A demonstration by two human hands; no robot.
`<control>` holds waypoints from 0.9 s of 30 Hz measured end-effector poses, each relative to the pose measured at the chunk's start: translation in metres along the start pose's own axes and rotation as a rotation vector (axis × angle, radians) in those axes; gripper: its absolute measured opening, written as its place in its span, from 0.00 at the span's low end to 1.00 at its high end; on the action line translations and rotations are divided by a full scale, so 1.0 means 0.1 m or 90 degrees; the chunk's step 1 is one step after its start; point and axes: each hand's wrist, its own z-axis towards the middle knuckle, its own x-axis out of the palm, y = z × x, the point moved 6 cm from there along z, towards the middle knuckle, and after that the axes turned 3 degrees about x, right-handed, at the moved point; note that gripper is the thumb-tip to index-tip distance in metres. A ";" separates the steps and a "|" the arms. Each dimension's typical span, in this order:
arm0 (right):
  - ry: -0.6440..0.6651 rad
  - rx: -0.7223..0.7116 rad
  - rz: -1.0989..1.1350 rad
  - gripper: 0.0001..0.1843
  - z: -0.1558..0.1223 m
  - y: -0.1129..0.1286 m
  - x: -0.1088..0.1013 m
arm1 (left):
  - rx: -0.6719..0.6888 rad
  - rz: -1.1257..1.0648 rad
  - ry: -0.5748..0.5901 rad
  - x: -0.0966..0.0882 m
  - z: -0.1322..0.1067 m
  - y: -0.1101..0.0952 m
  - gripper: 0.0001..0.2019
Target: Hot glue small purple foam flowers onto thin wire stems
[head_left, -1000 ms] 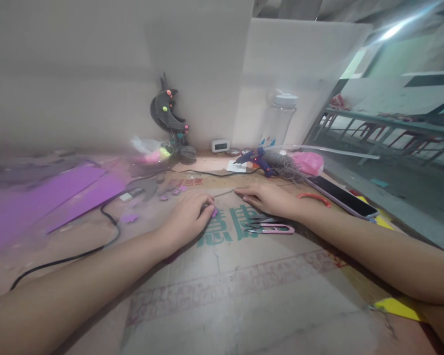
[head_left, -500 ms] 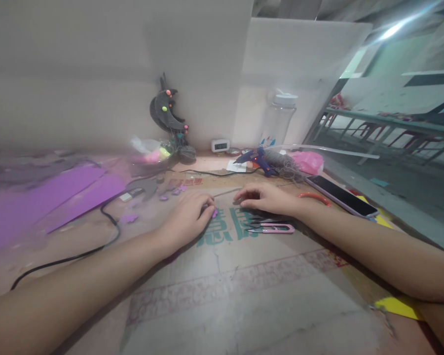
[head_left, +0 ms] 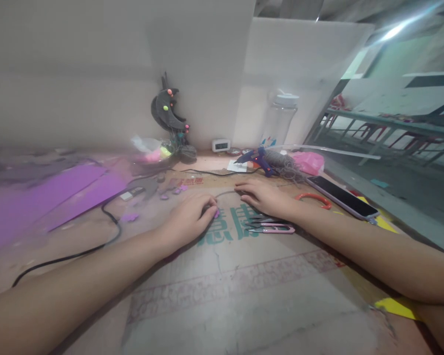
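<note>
My left hand is closed, thumb against fingers, on a small purple foam flower; only its edge shows. A thin grey cord runs over the board between my two hands. My right hand lies low with fingers stretched out, its fingertips at the cord's end; whether they touch it I cannot tell. Just below that hand are pink thread snips, with a dark-bladed tool partly under the palm. Several small purple flowers lie left of my left hand.
Purple sheets and a black cable spread over the left side. At the back are a dark crescent ornament, a small clock, a blue glue gun, grey yarn and a bottle. A phone lies right.
My right hand has shifted slightly left and its fingers have flattened toward the board. My left hand stays almost in place with the purple foam flower.
</note>
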 end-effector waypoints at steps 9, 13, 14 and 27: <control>-0.036 0.090 0.013 0.07 -0.01 -0.02 -0.08 | 0.012 -0.036 -0.031 -0.07 -0.04 -0.06 0.09; -0.055 0.104 0.006 0.08 -0.03 0.01 -0.11 | 0.031 -0.054 -0.050 -0.11 -0.04 -0.10 0.10; -0.065 0.097 0.007 0.08 -0.04 0.01 -0.12 | 0.032 -0.062 -0.056 -0.12 -0.04 -0.11 0.10; -0.097 0.024 0.012 0.14 -0.06 0.06 -0.14 | -0.128 -0.286 -0.073 -0.10 0.00 0.06 0.12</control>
